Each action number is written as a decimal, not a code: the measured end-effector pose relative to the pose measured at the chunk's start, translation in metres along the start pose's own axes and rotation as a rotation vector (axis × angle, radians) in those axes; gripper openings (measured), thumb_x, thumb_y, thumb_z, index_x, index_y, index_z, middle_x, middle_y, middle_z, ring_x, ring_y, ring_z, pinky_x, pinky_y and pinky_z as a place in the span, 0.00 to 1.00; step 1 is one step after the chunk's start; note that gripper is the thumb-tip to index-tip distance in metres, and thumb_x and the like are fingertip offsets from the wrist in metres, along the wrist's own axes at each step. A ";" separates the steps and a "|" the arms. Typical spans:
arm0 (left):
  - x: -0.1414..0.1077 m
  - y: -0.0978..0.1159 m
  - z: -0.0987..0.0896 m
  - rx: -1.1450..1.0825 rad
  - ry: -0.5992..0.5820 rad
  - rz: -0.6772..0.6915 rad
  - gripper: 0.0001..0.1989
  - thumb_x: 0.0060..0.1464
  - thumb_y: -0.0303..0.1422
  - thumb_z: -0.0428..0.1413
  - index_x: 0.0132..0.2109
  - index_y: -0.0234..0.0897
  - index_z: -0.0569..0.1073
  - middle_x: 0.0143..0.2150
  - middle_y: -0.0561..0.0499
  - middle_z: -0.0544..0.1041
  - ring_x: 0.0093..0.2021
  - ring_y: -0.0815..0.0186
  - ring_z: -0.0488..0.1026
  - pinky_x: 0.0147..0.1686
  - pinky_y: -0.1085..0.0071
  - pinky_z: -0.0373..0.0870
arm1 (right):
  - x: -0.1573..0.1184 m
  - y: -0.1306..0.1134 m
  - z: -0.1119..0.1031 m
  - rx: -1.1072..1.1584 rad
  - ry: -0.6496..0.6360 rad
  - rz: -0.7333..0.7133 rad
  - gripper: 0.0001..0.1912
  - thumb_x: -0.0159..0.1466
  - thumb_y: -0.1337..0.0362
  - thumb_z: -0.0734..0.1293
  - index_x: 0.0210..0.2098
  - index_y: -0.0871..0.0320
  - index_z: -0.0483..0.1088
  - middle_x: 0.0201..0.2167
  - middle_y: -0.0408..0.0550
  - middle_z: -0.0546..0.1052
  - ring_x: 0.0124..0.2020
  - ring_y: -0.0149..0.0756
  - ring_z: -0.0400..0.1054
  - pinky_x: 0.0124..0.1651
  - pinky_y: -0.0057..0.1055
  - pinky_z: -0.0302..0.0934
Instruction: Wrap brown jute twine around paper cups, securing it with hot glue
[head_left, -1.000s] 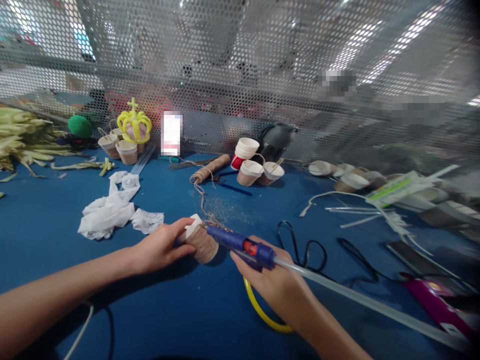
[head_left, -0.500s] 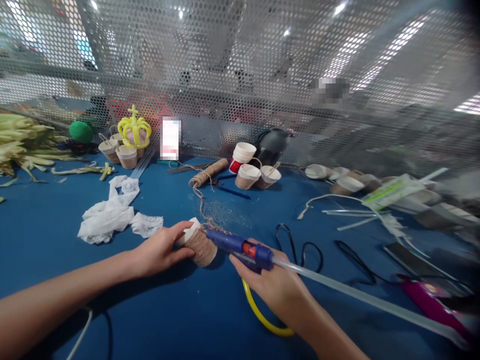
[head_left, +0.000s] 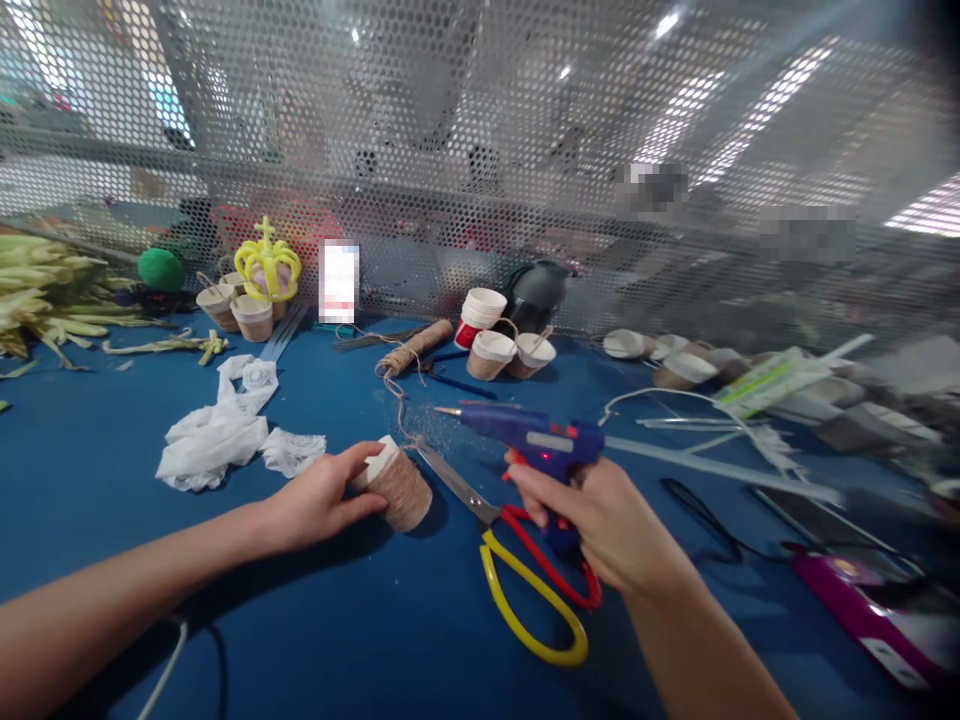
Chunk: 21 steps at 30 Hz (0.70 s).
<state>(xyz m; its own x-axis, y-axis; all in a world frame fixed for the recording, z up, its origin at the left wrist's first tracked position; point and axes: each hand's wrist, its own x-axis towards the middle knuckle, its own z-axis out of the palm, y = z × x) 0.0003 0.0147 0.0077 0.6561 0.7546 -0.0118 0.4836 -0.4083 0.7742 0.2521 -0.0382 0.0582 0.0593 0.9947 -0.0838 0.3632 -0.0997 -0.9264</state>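
Our left hand [head_left: 322,500] held the twine-wrapped cup [head_left: 406,492], thumb below and fingers above, closed on its pale rim end. Cup was tipped over, rim to upper left, base to lower right, low over the blue tabletop [head_left: 360,630]; we couldn't tell if it touched down. Our right hand [head_left: 596,505] was wrapped around the grip of the blue glue gun [head_left: 517,430], index finger by the red trigger, small red light lit. Nozzle pointed left, apart from the cup, and a long clear glue stick [head_left: 720,466] stuck out the back. Scissors [head_left: 459,487] lay between our hands, blades toward the upper left, one red handle, one yellow. Beyond the cup we had the twine roll [head_left: 420,345], a loose strand trailing toward the scissor tips. White lace [head_left: 214,442] was bunched to the left. Farther back: a yellow crown [head_left: 268,275] among small cups, a green ball [head_left: 161,270], pale stalks [head_left: 41,290] at far left, and a cup stack [head_left: 480,312] near a dark jug [head_left: 536,290]. On the right, more cups sat in a blurry cluster, with a magenta item [head_left: 855,610] nearer us. Perforated metal screen [head_left: 420,130] ran behind everything.
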 end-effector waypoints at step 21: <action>0.000 0.002 0.000 0.033 0.016 0.005 0.12 0.51 0.35 0.50 0.43 0.35 0.65 0.36 0.49 0.74 0.36 0.62 0.71 0.35 0.69 0.65 | 0.083 0.035 0.004 -0.675 0.322 0.071 0.09 0.56 0.63 0.63 0.23 0.61 0.66 0.31 0.60 0.72 0.40 0.52 0.66 0.38 0.42 0.57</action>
<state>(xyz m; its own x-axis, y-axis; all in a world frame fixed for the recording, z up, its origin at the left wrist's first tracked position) 0.0012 0.0138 0.0087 0.6494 0.7604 0.0022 0.4996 -0.4288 0.7527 0.2661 0.0406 0.0178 0.3357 0.9392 0.0724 0.8334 -0.2603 -0.4875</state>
